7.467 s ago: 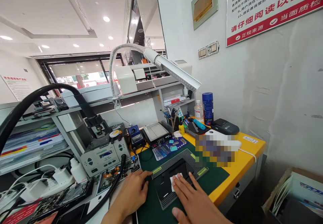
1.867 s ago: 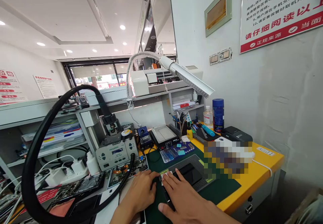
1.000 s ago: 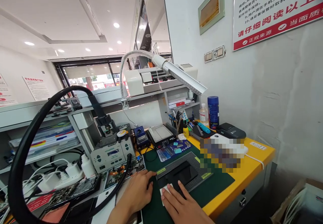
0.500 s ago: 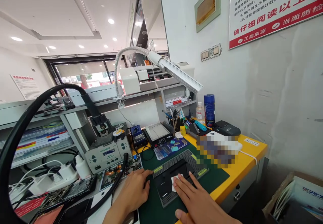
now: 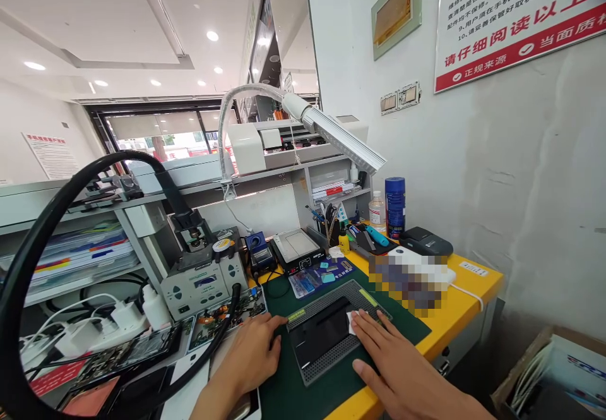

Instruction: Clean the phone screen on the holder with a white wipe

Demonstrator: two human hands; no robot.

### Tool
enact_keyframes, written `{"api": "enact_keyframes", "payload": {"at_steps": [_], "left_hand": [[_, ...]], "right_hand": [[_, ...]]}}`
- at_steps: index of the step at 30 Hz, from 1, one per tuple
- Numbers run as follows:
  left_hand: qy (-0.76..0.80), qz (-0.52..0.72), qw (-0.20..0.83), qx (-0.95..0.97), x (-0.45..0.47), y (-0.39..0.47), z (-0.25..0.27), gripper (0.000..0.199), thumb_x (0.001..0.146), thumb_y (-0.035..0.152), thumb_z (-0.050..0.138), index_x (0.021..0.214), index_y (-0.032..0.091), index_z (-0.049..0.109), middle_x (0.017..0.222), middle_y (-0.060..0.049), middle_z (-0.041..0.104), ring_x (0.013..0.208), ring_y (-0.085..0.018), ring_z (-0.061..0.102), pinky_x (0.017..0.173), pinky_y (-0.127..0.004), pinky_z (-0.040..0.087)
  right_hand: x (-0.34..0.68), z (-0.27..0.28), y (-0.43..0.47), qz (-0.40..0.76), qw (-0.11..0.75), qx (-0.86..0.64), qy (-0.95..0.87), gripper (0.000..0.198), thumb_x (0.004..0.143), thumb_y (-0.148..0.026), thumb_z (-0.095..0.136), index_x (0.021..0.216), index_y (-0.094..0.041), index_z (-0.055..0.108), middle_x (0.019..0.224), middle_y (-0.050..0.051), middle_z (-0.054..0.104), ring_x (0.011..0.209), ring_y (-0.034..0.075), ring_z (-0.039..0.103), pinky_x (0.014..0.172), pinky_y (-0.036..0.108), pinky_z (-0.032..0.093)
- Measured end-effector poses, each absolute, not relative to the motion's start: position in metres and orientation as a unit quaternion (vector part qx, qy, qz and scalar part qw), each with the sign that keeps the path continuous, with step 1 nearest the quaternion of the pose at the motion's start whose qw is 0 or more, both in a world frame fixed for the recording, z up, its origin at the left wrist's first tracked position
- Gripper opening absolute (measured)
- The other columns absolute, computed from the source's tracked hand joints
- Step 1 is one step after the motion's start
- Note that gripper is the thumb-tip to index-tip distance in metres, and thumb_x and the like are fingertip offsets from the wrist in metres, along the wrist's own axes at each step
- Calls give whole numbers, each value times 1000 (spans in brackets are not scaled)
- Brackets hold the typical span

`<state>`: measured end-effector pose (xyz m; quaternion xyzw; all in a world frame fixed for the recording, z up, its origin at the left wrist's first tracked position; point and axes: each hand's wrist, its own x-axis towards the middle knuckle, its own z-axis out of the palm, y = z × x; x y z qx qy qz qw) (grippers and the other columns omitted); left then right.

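Observation:
A phone-sized panel with a glossy black face (image 5: 322, 328) lies on a grey perforated pad (image 5: 310, 376) with yellow-green labels. Under the fingers of my right hand (image 5: 386, 350) is a white wipe (image 5: 351, 323), held against the panel's right end. Those fingers lie nearly flat and close together, closed down over the wipe, with the thumb apart. My left hand (image 5: 253, 347) rests at the pad's left side, its index fingertip touching the upper left corner. Nothing shows in that hand; the index finger and thumb are apart, the other fingers partly hidden.
A green mat (image 5: 284, 401) covers part of the yellow bench (image 5: 473, 294). On the left stand a grey control station (image 5: 208, 287), a black hose (image 5: 213, 350) and a tray of small parts (image 5: 227, 319). A blue can (image 5: 394, 208) stands at the back right.
My right hand has slid right with the white wipe, from the panel's middle to its right end, uncovering more black surface. My left hand stays at the pad's corner.

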<state>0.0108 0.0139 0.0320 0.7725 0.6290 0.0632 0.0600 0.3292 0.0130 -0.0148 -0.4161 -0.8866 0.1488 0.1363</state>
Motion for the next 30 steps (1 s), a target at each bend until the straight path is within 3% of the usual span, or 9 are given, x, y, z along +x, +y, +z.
{"api": "enact_keyframes", "payload": {"at_steps": [8, 23, 30], "left_hand": [[626, 68, 52, 775, 9, 15, 28, 43, 95, 25, 47, 134, 29, 65, 121, -8, 70, 116, -29, 64, 101, -43, 45], [628, 74, 52, 773, 11, 13, 31, 41, 94, 24, 48, 131, 29, 67, 120, -7, 71, 116, -28, 64, 102, -43, 46], [633, 64, 46, 770, 13, 12, 33, 43, 93, 24, 49, 133, 29, 66, 123, -7, 71, 117, -29, 64, 100, -42, 47]], "right_hand": [[320, -9, 26, 159, 117, -412, -890, 72, 105, -59, 34, 164, -22, 15, 171, 3, 12, 157, 31, 10, 129, 55, 9], [290, 26, 54, 135, 61, -401, -904, 91, 100, -70, 29, 160, -2, 24, 167, 21, 21, 156, 37, 17, 128, 56, 7], [268, 31, 42, 151, 49, -368, -916, 90, 100, -67, 31, 160, 0, 24, 166, 23, 21, 155, 40, 17, 127, 59, 7]]}}
